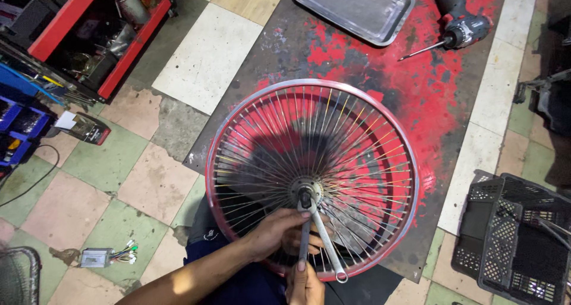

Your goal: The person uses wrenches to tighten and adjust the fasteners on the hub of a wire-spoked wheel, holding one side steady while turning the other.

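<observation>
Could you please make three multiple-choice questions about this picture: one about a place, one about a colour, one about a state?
1. Where does the metal tray lie?
A. beyond the wheel, at the mat's far end
B. inside the black crate
C. under the wheel

2. What colour is the wheel rim?
A. blue
B. red with silver edge
C. green

3. How are the two spanners placed?
A. lying in the tray
B. hanging on a wall
C. set on the hub, held by both hands

Answers:
1 A, the tray sits past the wheel beside the power drill.
2 B, the rim shows red.
3 C, left hand and right hand grip them.
</observation>
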